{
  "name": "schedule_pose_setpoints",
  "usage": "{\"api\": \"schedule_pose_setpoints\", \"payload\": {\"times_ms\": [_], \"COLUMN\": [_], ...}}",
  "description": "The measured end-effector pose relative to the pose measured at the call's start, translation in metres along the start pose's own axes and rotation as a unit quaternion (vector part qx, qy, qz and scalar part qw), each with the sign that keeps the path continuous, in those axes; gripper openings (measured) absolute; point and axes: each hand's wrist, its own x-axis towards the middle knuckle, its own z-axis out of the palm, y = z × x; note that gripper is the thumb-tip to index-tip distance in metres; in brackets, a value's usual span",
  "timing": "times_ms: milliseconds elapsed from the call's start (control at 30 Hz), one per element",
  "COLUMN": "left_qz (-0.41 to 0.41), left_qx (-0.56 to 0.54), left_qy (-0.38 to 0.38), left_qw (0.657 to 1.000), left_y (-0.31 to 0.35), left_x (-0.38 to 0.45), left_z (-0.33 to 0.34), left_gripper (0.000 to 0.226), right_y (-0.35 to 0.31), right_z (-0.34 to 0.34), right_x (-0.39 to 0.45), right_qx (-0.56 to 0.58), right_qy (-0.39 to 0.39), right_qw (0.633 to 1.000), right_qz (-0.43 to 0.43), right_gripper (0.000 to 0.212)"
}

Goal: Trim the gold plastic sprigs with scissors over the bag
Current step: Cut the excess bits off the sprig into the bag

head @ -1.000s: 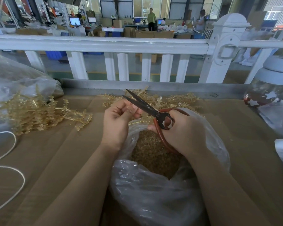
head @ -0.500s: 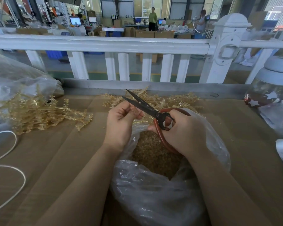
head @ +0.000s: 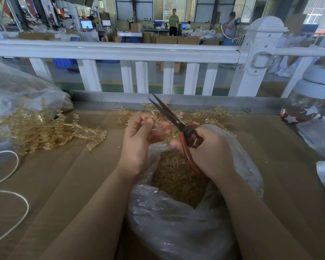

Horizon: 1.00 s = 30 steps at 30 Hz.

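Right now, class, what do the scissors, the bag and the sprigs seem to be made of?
Scissors: dark, dull metal blades, judging by their thin straight edges; glossy red-brown handles, perhaps plastic-coated.
Bag: thin clear plastic film, crinkled and shiny.
Sprigs: pale gold moulded plastic, stiff and slightly translucent, though the finish is hard to judge.

No legible text, labels or numbers anywhere in view.

Both my forearms bare from the bottom edge of view up to the wrists; no sleeve, cuff or glove showing. My bare left hand (head: 139, 136) and bare right hand (head: 208, 147): no ring, watch or band visible. Nails too blurred to judge.
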Motion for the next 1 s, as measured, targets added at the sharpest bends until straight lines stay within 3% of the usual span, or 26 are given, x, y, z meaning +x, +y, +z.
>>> {"api": "schedule_pose_setpoints", "payload": {"times_ms": [133, 233, 367, 567, 1000], "left_qz": [-0.056, -0.071, -0.089, -0.099, -0.104], "left_qx": [-0.068, -0.1, -0.132, -0.157, -0.189], "left_qy": [0.052, 0.06, 0.056, 0.034, 0.036], "left_qw": [0.995, 0.991, 0.986, 0.982, 0.976], "left_y": [0.007, 0.01, 0.013, 0.014, 0.017], "left_x": [0.003, 0.004, 0.005, 0.005, 0.005], "left_z": [0.0, -0.001, -0.005, -0.008, -0.01], "left_gripper": [0.017, 0.022, 0.026, 0.026, 0.026], "right_y": [-0.005, -0.003, 0.001, 0.002, 0.005], "right_z": [-0.004, -0.005, -0.005, -0.007, -0.004], "right_x": [0.005, 0.007, 0.008, 0.009, 0.01], "right_qx": [0.119, 0.164, 0.193, 0.24, 0.208], "right_qy": [0.004, 0.011, 0.032, 0.039, 0.018], "right_qw": [0.988, 0.98, 0.969, 0.95, 0.959], "right_qz": [0.1, 0.111, 0.147, 0.195, 0.193], "right_gripper": [0.043, 0.017, 0.033, 0.021, 0.022]}}
